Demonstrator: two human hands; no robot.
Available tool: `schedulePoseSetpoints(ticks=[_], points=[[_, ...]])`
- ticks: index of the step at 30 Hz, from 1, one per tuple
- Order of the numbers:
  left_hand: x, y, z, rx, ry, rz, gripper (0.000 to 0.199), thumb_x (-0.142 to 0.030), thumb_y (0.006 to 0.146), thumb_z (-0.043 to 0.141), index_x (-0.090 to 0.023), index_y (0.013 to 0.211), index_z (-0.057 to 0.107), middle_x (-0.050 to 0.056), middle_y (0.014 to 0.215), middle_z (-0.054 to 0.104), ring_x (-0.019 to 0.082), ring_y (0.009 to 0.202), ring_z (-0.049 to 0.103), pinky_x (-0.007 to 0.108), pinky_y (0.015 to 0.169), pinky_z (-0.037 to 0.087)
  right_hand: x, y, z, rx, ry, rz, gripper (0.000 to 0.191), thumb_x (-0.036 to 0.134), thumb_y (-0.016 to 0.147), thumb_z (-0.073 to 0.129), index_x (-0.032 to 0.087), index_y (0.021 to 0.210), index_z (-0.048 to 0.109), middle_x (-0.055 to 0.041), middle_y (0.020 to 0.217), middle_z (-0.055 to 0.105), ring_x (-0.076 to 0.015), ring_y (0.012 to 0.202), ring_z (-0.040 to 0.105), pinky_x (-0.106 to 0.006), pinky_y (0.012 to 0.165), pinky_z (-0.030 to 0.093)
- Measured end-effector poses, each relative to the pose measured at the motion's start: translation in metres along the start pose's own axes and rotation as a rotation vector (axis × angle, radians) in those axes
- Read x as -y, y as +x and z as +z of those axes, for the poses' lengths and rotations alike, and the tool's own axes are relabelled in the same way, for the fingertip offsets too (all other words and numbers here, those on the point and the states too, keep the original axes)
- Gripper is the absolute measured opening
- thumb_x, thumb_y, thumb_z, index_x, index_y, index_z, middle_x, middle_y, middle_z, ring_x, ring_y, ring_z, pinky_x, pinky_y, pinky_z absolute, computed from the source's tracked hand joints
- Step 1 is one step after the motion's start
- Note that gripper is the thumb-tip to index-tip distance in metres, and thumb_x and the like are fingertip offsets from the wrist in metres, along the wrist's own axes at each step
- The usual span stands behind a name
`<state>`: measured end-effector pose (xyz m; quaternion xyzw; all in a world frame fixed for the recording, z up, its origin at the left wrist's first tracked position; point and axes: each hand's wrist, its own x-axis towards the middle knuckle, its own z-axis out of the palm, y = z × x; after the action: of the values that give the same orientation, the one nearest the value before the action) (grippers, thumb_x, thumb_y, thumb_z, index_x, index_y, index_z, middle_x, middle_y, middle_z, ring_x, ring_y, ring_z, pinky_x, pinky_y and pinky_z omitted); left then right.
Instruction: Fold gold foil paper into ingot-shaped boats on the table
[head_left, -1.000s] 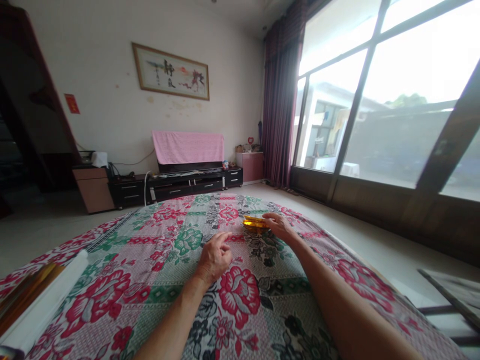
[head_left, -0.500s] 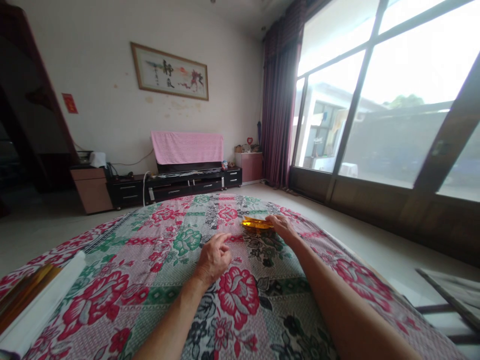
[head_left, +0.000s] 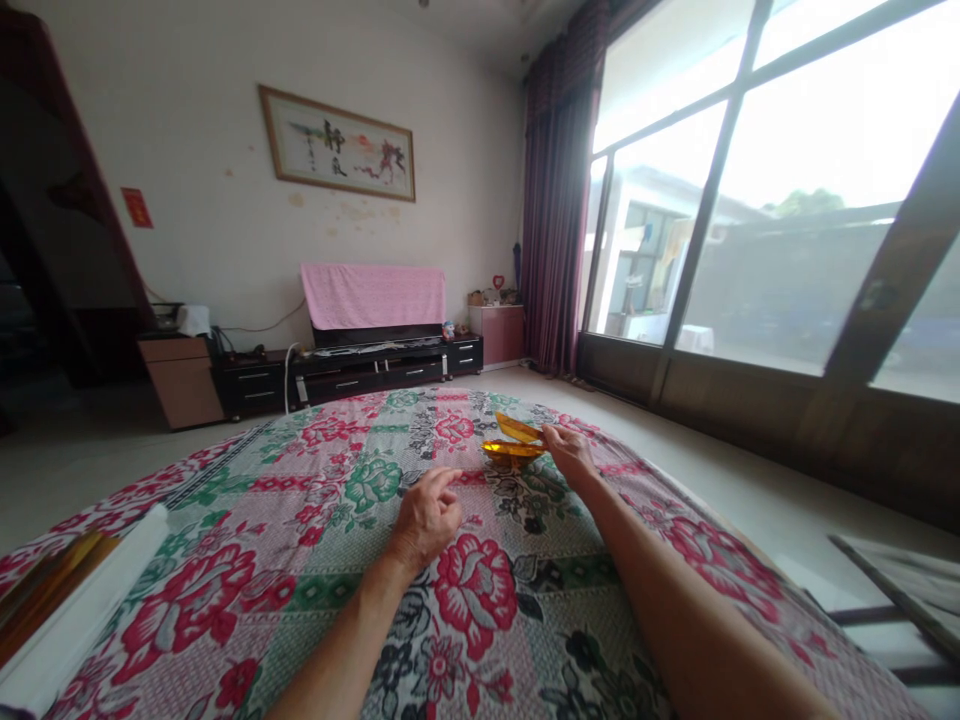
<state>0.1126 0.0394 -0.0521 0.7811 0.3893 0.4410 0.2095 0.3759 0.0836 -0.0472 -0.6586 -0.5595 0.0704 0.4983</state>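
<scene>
A shiny gold folded foil paper (head_left: 514,450) rests on the flowered tablecloth (head_left: 375,480) ahead of me. One pointed flap stands up and leftward from its right end. My right hand (head_left: 570,450) pinches the piece at that end, its fingertips partly hidden behind the knuckles. My left hand (head_left: 429,508) lies on the cloth, nearer to me and left of the foil. Its index finger reaches forward while the others curl loosely, and nothing shows in it.
At the left edge, brown-gold sheets (head_left: 56,585) lie on white paper (head_left: 90,620). Beyond the table stand a low black TV cabinet (head_left: 349,383) and a screen under a pink cloth (head_left: 373,295). A slatted dark object (head_left: 900,590) is at lower right.
The gold foil paper has opened up: a flap now stands above its body, where before it lay flat. My right hand has shifted slightly right; my left hand has stayed put.
</scene>
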Motion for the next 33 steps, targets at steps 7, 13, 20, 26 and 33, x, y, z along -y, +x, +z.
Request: schedulePoseSetpoints(ticks=[7,13,20,26,33], points=[[0.0,0.001,-0.001,0.008,-0.014,-0.017,0.041,-0.005,0.062,0.046,-0.015,0.099,0.061,0.008,0.108,0.06,0.011,0.068,0.061,0.021,0.059,0.054,0.006,-0.002,-0.009,-0.246,0.183,0.083,0.046,0.039,0.076,0.041,0.009,0.102,0.065,-0.0079,0.08,0.068,-0.0159,0.066,0.059,-0.022,0.052,0.042],[0.002,0.002,-0.001,-0.011,-0.018,-0.016,0.04,-0.007,0.063,0.046,-0.015,0.098,0.063,0.007,0.102,0.063,0.012,0.068,0.062,0.021,0.064,0.054,0.011,-0.028,-0.014,-0.186,0.222,-0.01,0.029,0.034,0.071,0.053,0.017,0.088,0.069,-0.0062,0.089,0.07,-0.019,0.081,0.063,-0.028,0.072,0.05],[0.007,0.0,0.001,-0.036,0.0,0.027,0.039,-0.007,0.062,0.045,-0.014,0.097,0.063,0.008,0.099,0.064,0.011,0.065,0.062,0.022,0.064,0.054,0.019,-0.053,-0.017,-0.137,0.089,-0.197,0.018,0.027,0.075,0.052,0.02,0.077,0.068,-0.0051,0.095,0.068,-0.0179,0.088,0.062,-0.03,0.084,0.048],[0.006,0.001,0.001,-0.033,-0.009,0.031,0.039,-0.006,0.062,0.045,-0.013,0.096,0.063,0.008,0.1,0.064,0.011,0.065,0.062,0.022,0.063,0.054,0.017,-0.058,-0.013,-0.063,0.014,-0.336,0.018,0.02,0.076,0.048,0.019,0.076,0.067,-0.0066,0.094,0.066,-0.0181,0.086,0.061,-0.029,0.074,0.051],[0.007,0.001,0.002,-0.04,0.04,0.057,0.039,-0.004,0.062,0.044,-0.014,0.095,0.064,0.006,0.097,0.065,0.011,0.065,0.062,0.021,0.063,0.054,0.018,-0.059,-0.012,-0.044,-0.058,-0.431,0.019,0.014,0.075,0.049,0.019,0.075,0.067,-0.0068,0.09,0.064,-0.0181,0.085,0.061,-0.032,0.081,0.049]])
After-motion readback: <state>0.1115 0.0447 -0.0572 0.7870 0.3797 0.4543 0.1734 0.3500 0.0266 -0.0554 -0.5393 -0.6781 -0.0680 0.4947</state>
